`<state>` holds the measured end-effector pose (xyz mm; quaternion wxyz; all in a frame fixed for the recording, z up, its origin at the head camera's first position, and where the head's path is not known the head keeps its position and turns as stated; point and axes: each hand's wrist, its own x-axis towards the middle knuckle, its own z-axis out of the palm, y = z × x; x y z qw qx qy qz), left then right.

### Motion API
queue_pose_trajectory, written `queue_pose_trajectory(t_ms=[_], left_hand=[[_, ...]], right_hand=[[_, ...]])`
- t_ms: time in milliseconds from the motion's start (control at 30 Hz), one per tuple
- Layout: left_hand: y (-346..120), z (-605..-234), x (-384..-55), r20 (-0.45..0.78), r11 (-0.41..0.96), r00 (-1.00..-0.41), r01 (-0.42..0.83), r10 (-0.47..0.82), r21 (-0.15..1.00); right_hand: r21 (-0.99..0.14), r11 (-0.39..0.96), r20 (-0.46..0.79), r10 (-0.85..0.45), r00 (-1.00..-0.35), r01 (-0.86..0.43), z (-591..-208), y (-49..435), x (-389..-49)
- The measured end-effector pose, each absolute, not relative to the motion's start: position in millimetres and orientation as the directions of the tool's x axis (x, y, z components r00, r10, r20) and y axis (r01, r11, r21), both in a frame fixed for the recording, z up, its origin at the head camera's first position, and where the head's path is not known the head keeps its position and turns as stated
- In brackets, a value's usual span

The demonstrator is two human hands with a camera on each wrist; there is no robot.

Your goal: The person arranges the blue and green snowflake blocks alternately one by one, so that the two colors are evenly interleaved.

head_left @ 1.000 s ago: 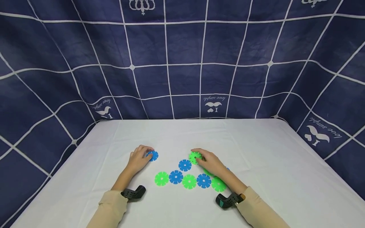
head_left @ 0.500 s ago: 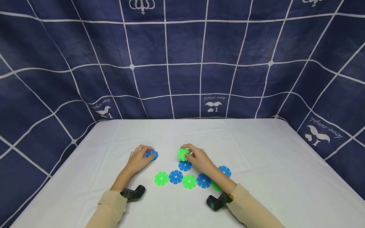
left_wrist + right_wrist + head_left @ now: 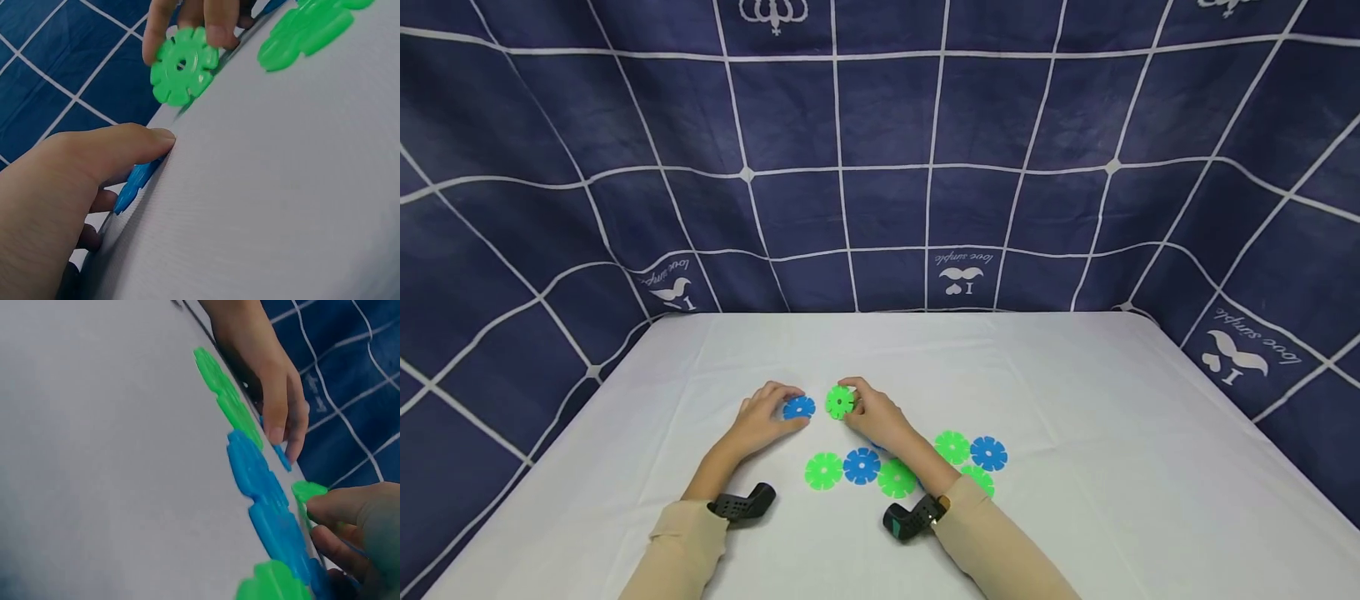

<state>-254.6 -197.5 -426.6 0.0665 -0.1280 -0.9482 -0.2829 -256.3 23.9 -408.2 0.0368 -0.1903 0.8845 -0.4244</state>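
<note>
I am watching the right hand (image 3: 880,419) pinching a green disc (image 3: 839,402) between thumb and fingers, over the left half of the tabletop (image 3: 1075,400). The left wrist view is showing that disc tilting up from the surface, and I cannot tell whether its lower rim is touching the cloth. Just left of it, without touching it, a blue disc (image 3: 799,407) is lying closer to the tabletop's left edge than to its right. The left hand (image 3: 765,421) is curling round this one, fingers holding its far rim while the thumb is passing along its near side.

Nearer me, a row is running parallel to the tabletop's far edge: a front green disc (image 3: 823,471) at its left end, a front blue disc (image 3: 862,466) just beside it, then a middle green disc (image 3: 896,478), which the right forearm is partly covering.

Toward the tabletop's right edge, I am seeing an upper green disc (image 3: 952,447) and an outer blue disc (image 3: 988,454) lying side by side. A lower green disc (image 3: 979,478) is sitting nearer me, the right sleeve (image 3: 981,525) partly hiding it. Behind the tabletop's far edge, a navy curtain (image 3: 887,208) is hanging.
</note>
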Motion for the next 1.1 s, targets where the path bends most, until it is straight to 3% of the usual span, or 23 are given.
queue_pose_trajectory(t_ms=[567, 1100], left_hand=[[-192, -425, -254, 0.189, 0.827, -0.964, 0.258, 0.187, 0.498], [-192, -426, -255, 0.197, 0.835, -0.963, 0.259, 0.184, 0.486]], right_hand=[[-0.558, 0.706, 0.191, -0.403, -0.895, -0.437, -423, 20, -256], [-0.486, 0.725, 0.210, -0.444, -0.871, -0.487, -422, 21, -254]])
